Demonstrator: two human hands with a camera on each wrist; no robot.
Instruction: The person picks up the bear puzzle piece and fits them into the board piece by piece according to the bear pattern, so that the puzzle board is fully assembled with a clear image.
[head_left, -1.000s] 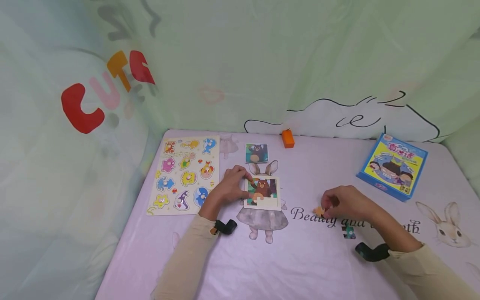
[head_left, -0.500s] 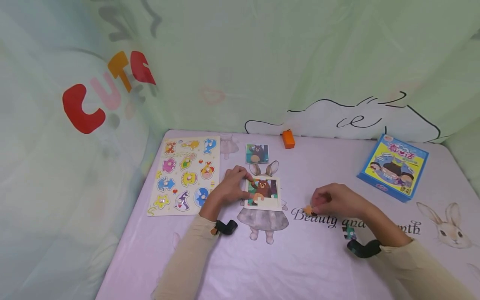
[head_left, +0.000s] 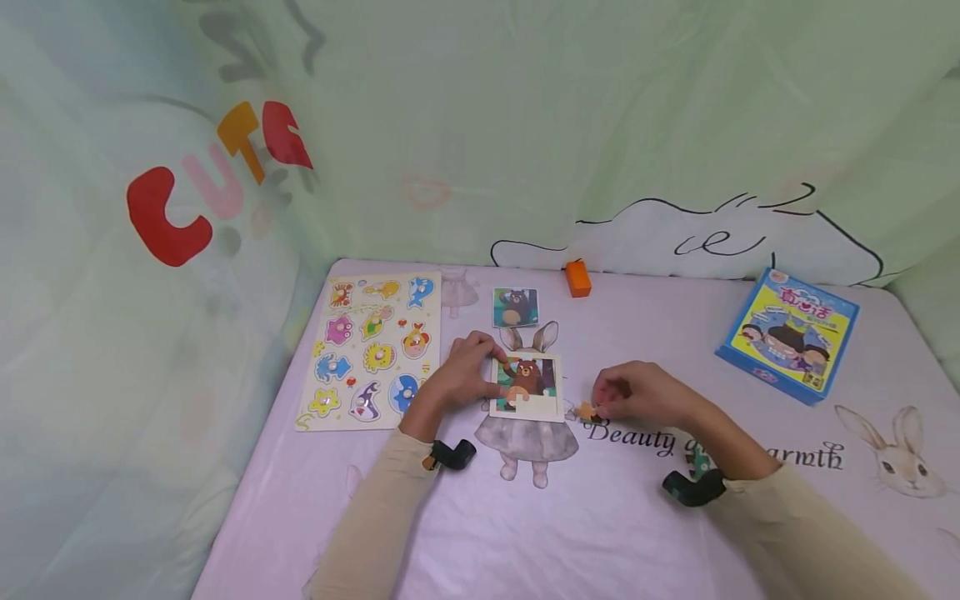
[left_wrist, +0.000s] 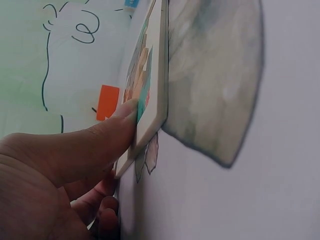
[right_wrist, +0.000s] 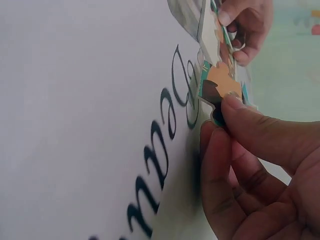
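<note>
My left hand (head_left: 468, 371) holds a small square bear jigsaw puzzle board (head_left: 538, 408) by its left side, thumb on the face near the edge. The board lies flat, with a bare pale area at its lower right. In the left wrist view, the thumb (left_wrist: 100, 145) presses the board's rim (left_wrist: 160, 90). Just right of the board, my right hand (head_left: 637, 392) pinches an orange, brown and green puzzle piece (right_wrist: 220, 82) between thumb and fingers, apart from the board. Another green puzzle piece (head_left: 700, 463) lies under the right wrist, partly hidden.
Left of the board lies a sea-animal peg puzzle (head_left: 375, 350). A bear picture card (head_left: 515, 307) and an orange block (head_left: 577, 278) are behind. At the back right sits a blue and yellow box (head_left: 789, 333). Fabric walls (head_left: 420, 133) bound the table's left and back.
My right hand has moved left with the puzzle piece, close to the board's right side. The left hand and the board stay where they were.
</note>
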